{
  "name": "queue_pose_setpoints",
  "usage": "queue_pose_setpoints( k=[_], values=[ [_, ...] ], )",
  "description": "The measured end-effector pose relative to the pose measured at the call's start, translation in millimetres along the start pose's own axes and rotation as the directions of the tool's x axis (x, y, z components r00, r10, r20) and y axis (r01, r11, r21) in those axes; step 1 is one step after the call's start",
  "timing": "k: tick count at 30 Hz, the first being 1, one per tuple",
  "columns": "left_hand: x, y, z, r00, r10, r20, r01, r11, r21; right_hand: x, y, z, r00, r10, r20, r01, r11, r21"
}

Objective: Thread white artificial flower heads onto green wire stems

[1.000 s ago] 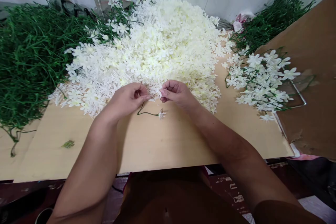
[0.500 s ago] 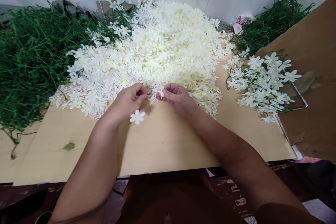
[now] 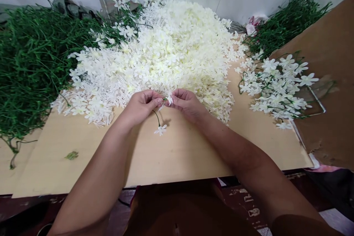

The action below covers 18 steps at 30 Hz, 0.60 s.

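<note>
My left hand (image 3: 145, 104) is closed in a pinch on a thin green artificial stem. From under its fingers the stem curves down to a white artificial flower (image 3: 160, 129) hanging over the board. Close to its right, my right hand (image 3: 186, 102) pinches a small white artificial flower (image 3: 169, 99) between thumb and forefinger. A green stem tip meets this flower between the two hands; whether it sits inside the flower cannot be made out. Just behind the hands rises a large heap of loose white flowers (image 3: 177, 48).
Green stems (image 3: 30, 62) are piled on the left, with more stems (image 3: 287, 22) at back right. Flowers on stems (image 3: 276, 84) lie by a cardboard flap (image 3: 326, 92) and a metal wire. A green scrap (image 3: 72, 155) lies on the tan board (image 3: 177, 158). A tiled wall stands behind.
My left hand has turned and moved slightly right, bringing the stem tip to the flower in my right hand. The hanging flower has swung right and down. My right hand has barely moved.
</note>
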<state>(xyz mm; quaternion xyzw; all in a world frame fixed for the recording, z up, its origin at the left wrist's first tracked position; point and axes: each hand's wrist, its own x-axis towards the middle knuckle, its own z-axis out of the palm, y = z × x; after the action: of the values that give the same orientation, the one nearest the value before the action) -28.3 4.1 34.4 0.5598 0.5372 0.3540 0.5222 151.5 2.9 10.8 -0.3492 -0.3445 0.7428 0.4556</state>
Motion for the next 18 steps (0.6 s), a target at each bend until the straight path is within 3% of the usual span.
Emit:
queue_pose_setpoints(
  k=[12, 18],
  values=[
    [-1.7, 1.0, 2.3, 1.000, 0.003, -0.009, -0.003, 0.999, 0.035, -1.6, -6.3, 4.7, 0.997, 0.035, -0.068, -0.041, 0.995, -0.096],
    [-2.0, 1.5, 4.1, 0.999, 0.038, -0.030, -0.035, 0.993, 0.109, -2.7, -4.2, 7.1, 0.996, -0.038, -0.078, 0.024, 0.984, -0.178]
  ],
)
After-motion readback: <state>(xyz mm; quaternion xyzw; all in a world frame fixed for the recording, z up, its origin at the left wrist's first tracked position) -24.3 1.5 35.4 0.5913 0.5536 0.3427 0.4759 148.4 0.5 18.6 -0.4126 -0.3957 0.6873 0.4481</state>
